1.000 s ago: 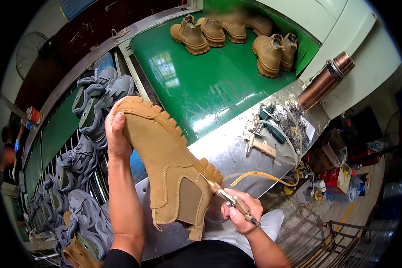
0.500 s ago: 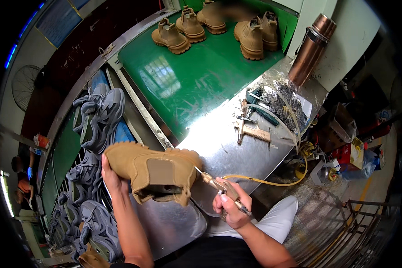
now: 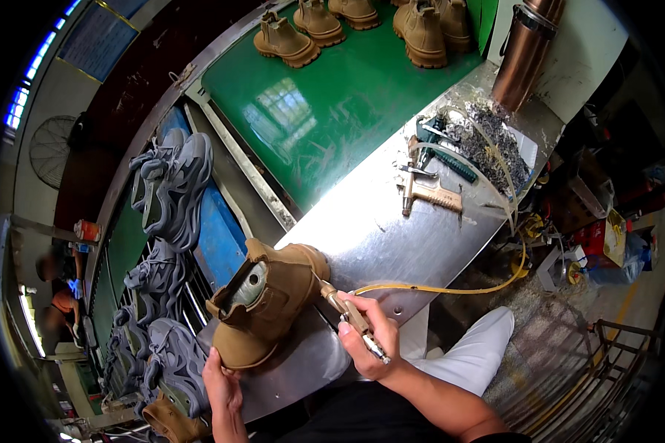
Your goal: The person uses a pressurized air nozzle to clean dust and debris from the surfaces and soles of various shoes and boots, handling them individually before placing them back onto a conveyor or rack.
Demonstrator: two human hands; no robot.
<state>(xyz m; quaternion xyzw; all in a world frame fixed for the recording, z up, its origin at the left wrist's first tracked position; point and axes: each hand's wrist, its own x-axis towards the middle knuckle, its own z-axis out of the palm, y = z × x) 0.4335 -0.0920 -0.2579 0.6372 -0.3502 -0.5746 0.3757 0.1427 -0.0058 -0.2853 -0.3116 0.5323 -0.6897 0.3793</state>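
Note:
A tan ankle boot [image 3: 288, 288] is held over the near end of the metal bench, its opening facing up toward me and a grey-green last with a round hole showing inside. My left hand [image 3: 223, 384] grips its toe from below, fingers closed on the sole edge. In my right hand [image 3: 373, 336] is a brass-coloured needle-tipped spray gun [image 3: 355, 317], fed by a yellow hose [image 3: 451, 290]. Its thin tip points at the boot's heel, very near the surface; whether it touches I cannot tell.
On the metal bench [image 3: 362, 244] lie another pistol-shaped gun [image 3: 428, 193], a green-handled tool [image 3: 451, 162] and a heap of grey scraps [image 3: 488, 148]. A copper thermos [image 3: 521, 59] stands behind. Tan boots [image 3: 284, 40] line the green belt; grey sneakers [image 3: 174, 192] fill the left rack.
The boot has turned, so its toe now points down toward me and its opening shows the last. My left hand has dropped lower, and the right hand has shifted slightly left. The view has tilted.

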